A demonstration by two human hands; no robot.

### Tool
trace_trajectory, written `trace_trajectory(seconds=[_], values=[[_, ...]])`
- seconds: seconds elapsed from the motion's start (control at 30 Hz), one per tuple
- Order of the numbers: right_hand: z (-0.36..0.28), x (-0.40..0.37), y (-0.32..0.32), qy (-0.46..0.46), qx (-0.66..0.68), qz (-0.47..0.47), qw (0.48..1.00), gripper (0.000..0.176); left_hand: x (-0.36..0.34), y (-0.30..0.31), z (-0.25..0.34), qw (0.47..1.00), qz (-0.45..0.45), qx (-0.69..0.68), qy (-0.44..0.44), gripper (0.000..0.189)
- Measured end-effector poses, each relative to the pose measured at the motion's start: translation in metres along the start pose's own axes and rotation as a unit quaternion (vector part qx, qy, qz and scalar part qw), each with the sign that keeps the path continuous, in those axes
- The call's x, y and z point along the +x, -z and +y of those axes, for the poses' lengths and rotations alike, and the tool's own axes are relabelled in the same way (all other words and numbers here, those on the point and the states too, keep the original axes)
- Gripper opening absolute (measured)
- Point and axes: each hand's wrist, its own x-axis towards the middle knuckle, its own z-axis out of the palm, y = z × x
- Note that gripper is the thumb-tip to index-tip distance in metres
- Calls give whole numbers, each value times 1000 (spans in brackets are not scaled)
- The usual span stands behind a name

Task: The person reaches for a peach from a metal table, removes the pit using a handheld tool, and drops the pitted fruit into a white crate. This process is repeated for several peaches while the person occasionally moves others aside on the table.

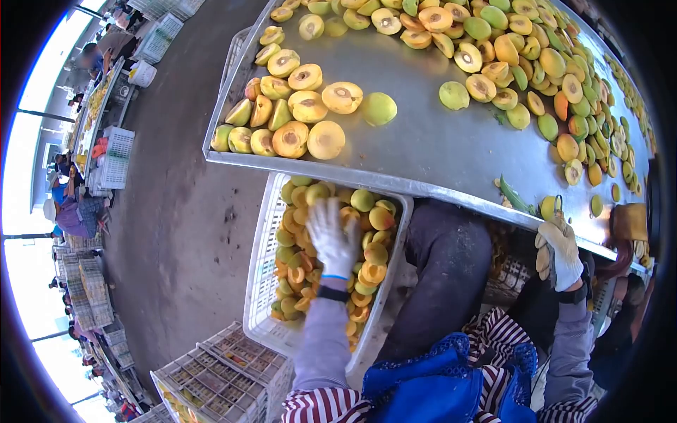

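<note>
My left hand [329, 238], in a white glove smeared by motion, is over a white plastic crate [255, 271] of halved apricots [367, 271]. Its fingers are spread and appear to touch the top fruit, with nothing visible gripped. My right hand [562, 254], in a worn pale glove, is at the near edge of the metal table [416, 151]. Its fingers are curled round a small looped tool [558, 202], whose thin loop sticks up beside a yellow apricot [547, 207]. The tool's handle is hidden in the glove.
Cut apricot halves [307, 106] stand in rows at the table's left corner; a large heap [550, 70] covers its far right. A lidded crate [218, 366] of fruit is at lower left. Across the concrete floor [176, 141], people work at another table [95, 116] beside stacked crates.
</note>
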Motion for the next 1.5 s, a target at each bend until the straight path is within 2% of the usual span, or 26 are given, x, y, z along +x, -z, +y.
trace_trajectory(seconds=[0.03, 0.07, 0.1, 0.2, 0.27, 0.3, 0.33, 0.37, 0.4, 0.43, 0.47, 0.5, 0.53, 0.73, 0.8, 0.83, 0.93, 0.97, 1.07, 1.2, 1.23, 1.27, 1.33, 1.4, 1.47, 1.5], values=[[-3, 1, 1, -2, -4, -6, 1000, 27, -36, -30, 5, 997, -33, -22, -68, 65], [-4, 1, 2, -6, -8, -13, 1000, 27, -56, -29, 39, 974, -228, 15, 5, 68], [-3, -2, 1, -12, -12, -22, 1000, 27, -61, -31, 46, 983, -184, 6, 6, 69], [14, 8, 12, 28, -17, -11, 999, 28, -49, -16, 36, 963, -265, -33, 21, 67], [10, 10, 8, 14, -16, 8, 1000, 27, -23, 6, 8, 956, -219, -194, 32, 40], [10, 7, 7, 2, -16, 21, 1000, 26, -5, 35, 11, 959, -163, -198, 121, 34], [9, 6, 6, -3, -7, 22, 1000, 26, 15, 55, -3, 973, -97, -170, 119, 39], [6, 5, 4, -8, 2, 22, 1000, 26, 21, 54, -44, 974, -37, -181, 127, 45], [4, 3, 2, -13, 11, 21, 1000, 26, 30, 70, -56, 989, -4, -8, 145, 56], [2, 2, 0, -15, 8, 21, 1000, 26, 39, 76, -83, 986, 18, 92, 140, 69], [1, 2, -1, -15, 5, 22, 1000, 26, 42, 68, -115, 968, 20, 145, 203, 72], [0, 1, -1, -16, 2, 24, 1000, 26, 45, 67, -134, 949, -52, 154, 269, 65], [0, 1, -1, -15, -4, 25, 1000, 26, 53, 72, -150, 914, -186, 75, 353, 56], [-4, -1, -3, -23, -20, 41, 999, 23, 54, 63, -150, 925, -127, 116, 340, 46], [-4, -1, -4, -24, -2, 39, 999, 23, 59, 77, -141, 912, -171, 98, 359, 47], [8, 7, -1, 27, -19, 41, 999, 23, 52, 82, -138, 919, -149, 69, 359, 49], [2, 0, -6, 1, -18, 55, 998, 22, 46, 78, -136, 926, -102, 67, 356, 48], [-8, -4, -8, -52, 3, 43, 998, 20, 43, 76, -145, 924, -103, 56, 363, 48], [-7, -1, -5, -47, -13, 42, 998, 19, 52, 53, -161, 926, -99, 42, 363, 48], [1, -2, -1, -23, 13, 22, 999, 20, 59, 69, -137, 920, -110, 88, 366, 48], [12, 1, 3, 23, -16, 34, 999, 20, 58, 77, -125, 916, -120, 83, 375, 48], [14, 3, 6, 27, -23, 36, 999, 21, 57, 78, -121, 911, -129, 77, 384, 48], [8, 2, -1, 26, -42, 37, 998, 21, 51, 67, -131, 919, -94, 39, 381, 50], [0, -1, -6, -24, -10, 19, 999, 21, 54, 60, -152, 927, -81, 15, 367, 50], [-11, -4, -6, -52, 11, 8, 999, 21, 56, 47, -162, 930, -68, 57, 356, 49], [-6, -1, -5, -17, -6, 17, 1000, 21, 56, 52, -154, 932, -72, 47, 351, 50]])
